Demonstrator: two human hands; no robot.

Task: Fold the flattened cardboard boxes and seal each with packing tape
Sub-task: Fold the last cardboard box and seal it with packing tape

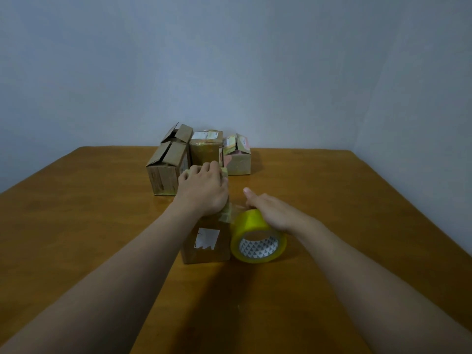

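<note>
Head view looks down at a small cardboard box (207, 247) standing on a brown wooden table (76, 226), with both bare forearms reaching in toward it. The left hand (203, 191) lies palm down over the top of this box, its fingers curled over the far edge and gripping it. The side of the box facing the camera carries a torn white label (207, 238). Touching the box on its right side is a yellow tape roll (249, 226), standing on its rim with its patterned core turned toward the camera. The right hand (273, 212) rests on top of the roll with its fingers straight and together, pointing away from the person; it is not curled round anything. A short strip of clear tape (229, 212) shows between the top right corner of the box and the roll.

Behind the box, toward the far edge of the table, stand three more cartons in a row. The left carton (166, 172) has its top flaps standing open. The middle carton (204, 152) and the right carton (238, 163) are closed, with labels and tape across their tops. A plain blue-grey wall (229, 60) rises behind them.
</note>
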